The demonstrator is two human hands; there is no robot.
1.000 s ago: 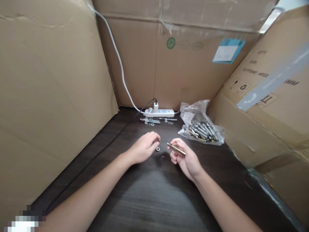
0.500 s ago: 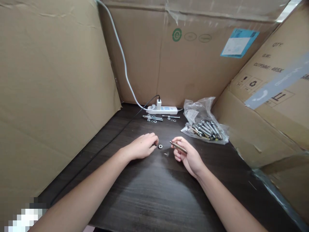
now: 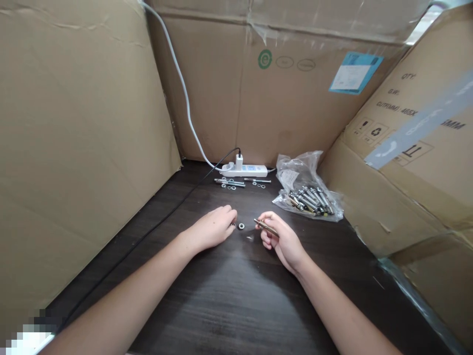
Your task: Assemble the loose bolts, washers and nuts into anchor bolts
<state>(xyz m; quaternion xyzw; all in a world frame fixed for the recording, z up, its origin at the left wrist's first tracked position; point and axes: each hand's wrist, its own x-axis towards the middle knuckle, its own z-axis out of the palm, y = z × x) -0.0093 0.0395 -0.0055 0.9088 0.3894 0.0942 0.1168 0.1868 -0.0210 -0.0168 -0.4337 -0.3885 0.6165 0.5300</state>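
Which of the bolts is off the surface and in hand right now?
The gold-toned bolt, pinched in the right hand. The loose bolts lie by the power strip; the rest are in the clear bag.

"QTY:", "G.W:" and a line including "(MM): 465X" are printed on the right-hand carton [image 3: 354, 172], its end, "MM", seen past the tape [image 3: 424, 116]. Below are stamped a glass sign [image 3: 364, 125], recycling arrows [image 3: 376, 131] and 2 upward arrows [image 3: 412, 150]. The tape is marked with a handset symbol [image 3: 387, 148]. A green "e" emblem [image 3: 265, 59] is borne by the rear carton [image 3: 207, 93]; the print on its blue label [image 3: 355, 74] cannot be read.
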